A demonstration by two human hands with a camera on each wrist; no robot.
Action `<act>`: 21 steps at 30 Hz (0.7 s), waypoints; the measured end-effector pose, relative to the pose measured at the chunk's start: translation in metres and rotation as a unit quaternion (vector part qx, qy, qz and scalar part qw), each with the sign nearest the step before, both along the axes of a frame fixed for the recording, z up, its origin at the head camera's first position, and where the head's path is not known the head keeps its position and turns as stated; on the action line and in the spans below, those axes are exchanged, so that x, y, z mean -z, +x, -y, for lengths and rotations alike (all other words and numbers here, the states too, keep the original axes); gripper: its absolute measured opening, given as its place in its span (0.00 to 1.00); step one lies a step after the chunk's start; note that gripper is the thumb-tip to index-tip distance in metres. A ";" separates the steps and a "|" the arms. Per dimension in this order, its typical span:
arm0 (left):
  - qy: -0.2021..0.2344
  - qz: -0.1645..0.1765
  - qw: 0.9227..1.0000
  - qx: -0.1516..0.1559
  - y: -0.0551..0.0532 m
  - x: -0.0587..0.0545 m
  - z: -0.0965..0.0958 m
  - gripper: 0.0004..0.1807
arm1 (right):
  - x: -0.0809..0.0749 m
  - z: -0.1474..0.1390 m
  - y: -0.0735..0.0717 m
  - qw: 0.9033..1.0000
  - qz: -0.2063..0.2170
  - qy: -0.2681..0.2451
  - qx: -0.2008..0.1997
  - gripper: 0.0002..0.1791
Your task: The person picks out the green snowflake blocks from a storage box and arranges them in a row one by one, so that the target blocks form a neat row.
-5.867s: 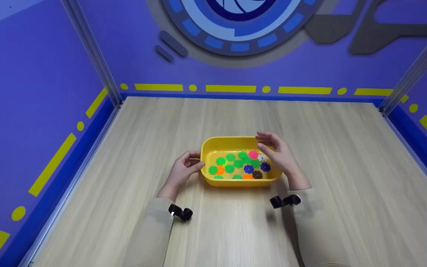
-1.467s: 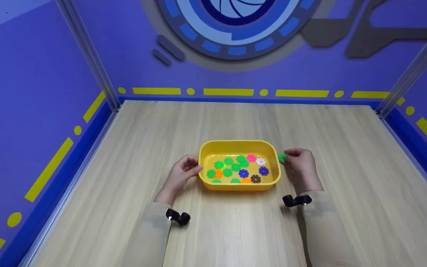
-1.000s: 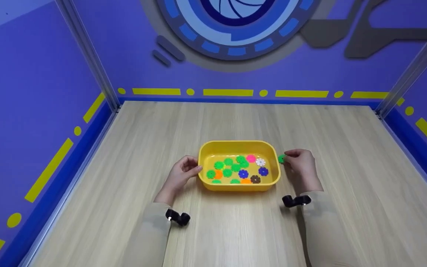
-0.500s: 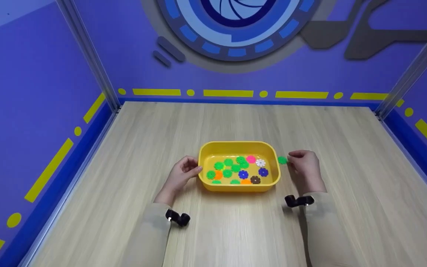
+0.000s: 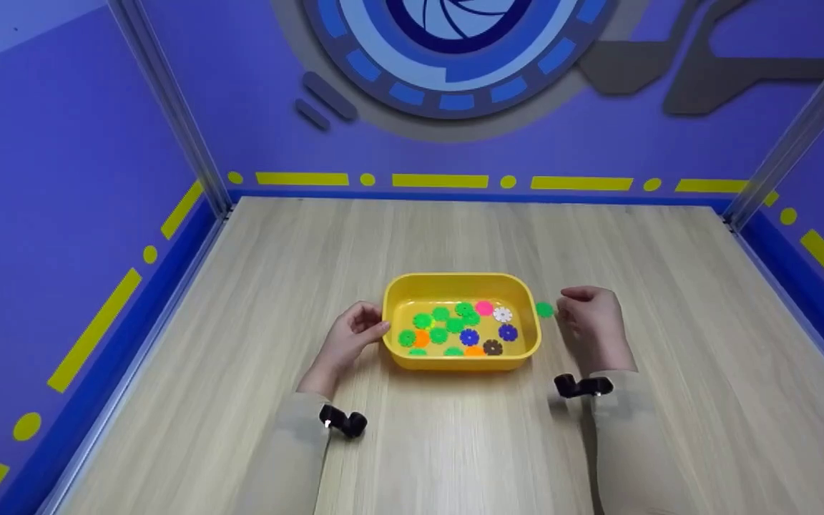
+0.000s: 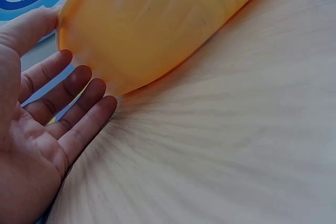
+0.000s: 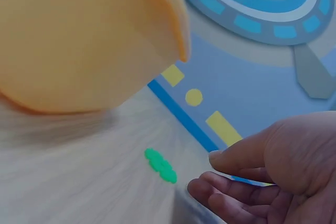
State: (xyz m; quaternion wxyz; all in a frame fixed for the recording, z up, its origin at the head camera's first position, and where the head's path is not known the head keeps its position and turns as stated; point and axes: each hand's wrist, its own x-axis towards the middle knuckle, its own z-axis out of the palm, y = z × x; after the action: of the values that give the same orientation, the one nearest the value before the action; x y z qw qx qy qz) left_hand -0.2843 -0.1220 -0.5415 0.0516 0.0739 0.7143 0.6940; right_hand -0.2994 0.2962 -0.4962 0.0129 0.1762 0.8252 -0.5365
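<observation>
Green disc [image 5: 544,310] lies near your right hand [image 5: 594,320], fingers parted, empty; your left hand [image 5: 345,340] grips the yellow tray [image 5: 458,363], seemingly steadying it.

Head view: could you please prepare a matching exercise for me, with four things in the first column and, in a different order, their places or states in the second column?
Column 1
1. Left hand
2. Brown disc
3. Right hand
4. Green disc nearest the right hand

Column 2
A. lies on the table, outside the yellow tray
B. touches one end of the yellow tray
C. holds nothing, fingers apart from the yellow tray
D. lies inside the yellow tray, by its near wall

Right pairs: 1-B, 2-D, 3-C, 4-A
</observation>
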 end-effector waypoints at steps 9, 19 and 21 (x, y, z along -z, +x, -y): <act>0.001 0.006 1.000 -0.003 0.002 -0.002 0.000 0.15 | -0.021 0.007 0.004 0.997 -0.057 0.019 -0.044 0.22; 0.003 0.009 1.000 -0.006 0.002 -0.002 -0.001 0.15 | -0.038 0.035 0.005 0.993 -0.087 0.022 -0.070 0.21; 0.004 0.009 1.000 -0.005 0.001 -0.001 -0.002 0.15 | -0.041 0.042 0.006 0.992 -0.087 0.024 -0.083 0.20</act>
State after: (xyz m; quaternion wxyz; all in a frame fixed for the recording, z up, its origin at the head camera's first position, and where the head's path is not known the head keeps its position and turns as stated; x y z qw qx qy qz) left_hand -0.2835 -0.1204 -0.5403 0.0539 0.0646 0.7117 0.6974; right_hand -0.2938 0.2537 -0.4554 -0.0183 0.0602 0.8477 -0.5268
